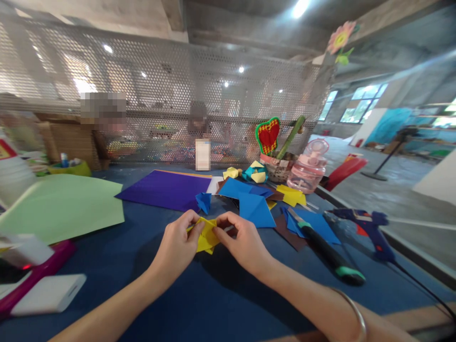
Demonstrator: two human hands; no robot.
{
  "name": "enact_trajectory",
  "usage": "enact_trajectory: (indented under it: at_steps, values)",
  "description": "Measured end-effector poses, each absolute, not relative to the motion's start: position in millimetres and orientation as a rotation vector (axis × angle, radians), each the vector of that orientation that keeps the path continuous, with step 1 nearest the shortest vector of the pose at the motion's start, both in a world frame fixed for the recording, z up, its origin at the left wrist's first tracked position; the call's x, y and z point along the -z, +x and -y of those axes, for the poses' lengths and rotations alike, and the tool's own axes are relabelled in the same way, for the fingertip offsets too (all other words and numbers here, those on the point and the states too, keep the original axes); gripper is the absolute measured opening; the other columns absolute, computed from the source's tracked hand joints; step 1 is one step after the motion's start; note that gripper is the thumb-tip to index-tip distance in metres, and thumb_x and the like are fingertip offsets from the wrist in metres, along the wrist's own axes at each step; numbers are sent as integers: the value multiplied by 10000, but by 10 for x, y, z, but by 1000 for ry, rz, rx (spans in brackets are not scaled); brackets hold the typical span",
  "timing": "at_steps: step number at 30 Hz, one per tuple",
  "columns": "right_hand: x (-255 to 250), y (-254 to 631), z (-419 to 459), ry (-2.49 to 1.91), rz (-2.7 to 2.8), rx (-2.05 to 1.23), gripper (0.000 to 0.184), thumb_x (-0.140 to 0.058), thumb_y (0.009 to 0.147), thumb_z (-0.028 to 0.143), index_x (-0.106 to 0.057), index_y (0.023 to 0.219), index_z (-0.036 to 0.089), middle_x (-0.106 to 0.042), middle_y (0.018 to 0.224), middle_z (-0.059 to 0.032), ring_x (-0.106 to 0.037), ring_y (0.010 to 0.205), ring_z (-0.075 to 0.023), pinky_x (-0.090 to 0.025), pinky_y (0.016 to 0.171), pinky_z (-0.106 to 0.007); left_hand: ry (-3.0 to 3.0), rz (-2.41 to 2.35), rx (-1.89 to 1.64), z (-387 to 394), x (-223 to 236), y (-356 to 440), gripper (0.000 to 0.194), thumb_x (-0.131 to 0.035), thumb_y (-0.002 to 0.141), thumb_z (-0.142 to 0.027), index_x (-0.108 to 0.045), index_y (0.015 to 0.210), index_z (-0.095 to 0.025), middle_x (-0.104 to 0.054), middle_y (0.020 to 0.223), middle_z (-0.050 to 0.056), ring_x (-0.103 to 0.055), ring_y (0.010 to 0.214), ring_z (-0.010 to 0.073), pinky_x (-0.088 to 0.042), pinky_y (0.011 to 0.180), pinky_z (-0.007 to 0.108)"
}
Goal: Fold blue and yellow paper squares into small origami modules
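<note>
Between my two hands, just above the blue tabletop, is a folded piece of yellow paper. My left hand pinches its left side between thumb and fingers. On the other side, my right hand is closed on the paper's right edge, with a bangle on that wrist. Just beyond the fingers stands a small folded blue paper piece. Flat blue paper squares lie past my right hand, and a large purple sheet rests behind my left hand.
At right lie a utility knife with a black and green handle and a corded glue gun. A pink bottle and a basket stand behind. A green sheet and a white power bank are at left.
</note>
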State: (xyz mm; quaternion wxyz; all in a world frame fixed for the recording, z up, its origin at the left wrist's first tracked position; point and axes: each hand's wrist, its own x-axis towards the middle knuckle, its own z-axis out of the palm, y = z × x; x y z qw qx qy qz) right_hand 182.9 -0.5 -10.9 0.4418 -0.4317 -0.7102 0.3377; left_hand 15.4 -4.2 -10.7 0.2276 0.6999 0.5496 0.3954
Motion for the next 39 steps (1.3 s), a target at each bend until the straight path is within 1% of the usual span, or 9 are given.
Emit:
enact_trajectory:
  at_steps: [4, 6, 9, 12, 16, 20, 24, 30, 39]
  values:
    - [100, 1844, -2, -1089, 1745, -786, 29, -581, 809, 184, -608, 811, 173, -626, 715, 9, -587, 651, -119, -469, 604, -212, 1900, -1427, -1090, 48, 94, 165, 229, -473, 868, -343, -499, 699, -190, -506, 619, -36, -446, 581, 113, -338, 527, 217]
    - [95, 1855, -1, -1103, 1751, -767, 27, -583, 801, 180, -608, 796, 170, -624, 694, 8, -583, 635, -121, -466, 596, -217, 1890, -1359, -1086, 33, 93, 160, 216, -504, 856, -339, -516, 703, -187, -531, 631, -31, -479, 603, 118, -363, 542, 217]
    - [85, 1863, 9, -1103, 1780, -765, 39, -577, 793, 163, -615, 795, 172, -640, 698, 5, -597, 640, -124, -469, 601, -219, 1849, -1259, -1081, 9, 85, 146, 142, -555, 829, -313, -610, 814, -182, -630, 738, -3, -569, 705, 144, -432, 633, 235]
    - [75, 1859, 24, -1088, 1804, -758, 54, -575, 795, 157, -625, 803, 176, -652, 712, 4, -609, 656, -126, -474, 614, -220, 1779, -1172, -1067, -2, 67, 135, 190, -582, 813, -320, -667, 899, -173, -681, 819, 27, -605, 734, 158, -462, 663, 250]
    - [69, 1849, 35, -1032, 1780, -781, 115, -566, 797, 139, -635, 879, 181, -658, 747, 2, -621, 683, -127, -494, 645, -225, 1658, -1079, -1054, -8, 48, 129, 234, -620, 783, -369, -677, 843, -150, -685, 780, 41, -607, 705, 160, -473, 639, 250]
    - [76, 1843, 42, -1010, 1735, -814, 186, -561, 785, 113, -654, 930, 183, -663, 761, -1, -623, 690, -126, -510, 657, -229, 1511, -1028, -1022, -13, 45, 133, 294, -661, 738, -400, -667, 877, -141, -692, 776, 47, -621, 699, 166, -484, 641, 262]
    - [81, 1838, 51, -977, 1726, -831, 176, -560, 785, 109, -674, 898, 181, -673, 773, -3, -621, 702, -126, -508, 662, -230, 1476, -1036, -1010, -1, 30, 134, 296, -666, 725, -389, -668, 884, -140, -694, 773, 47, -626, 695, 167, -482, 640, 264]
    - [44, 1851, 54, -938, 1791, -708, 154, -571, 752, 77, -684, 785, 176, -630, 713, 11, -577, 646, -107, -468, 605, -213, 1351, -1018, -971, 22, -17, 124, 270, -673, 702, -367, -672, 846, -138, -685, 716, 25, -614, 645, 145, -465, 597, 244]
    - [52, 1883, 40, -796, 1990, -541, 125, -576, 783, 89, -652, 769, 186, -629, 735, -18, -586, 689, -134, -463, 642, -255, 1273, -1059, -892, 39, -76, 82, 262, -692, 649, -346, -674, 796, -129, -672, 650, 12, -583, 560, 124, -422, 551, 243]
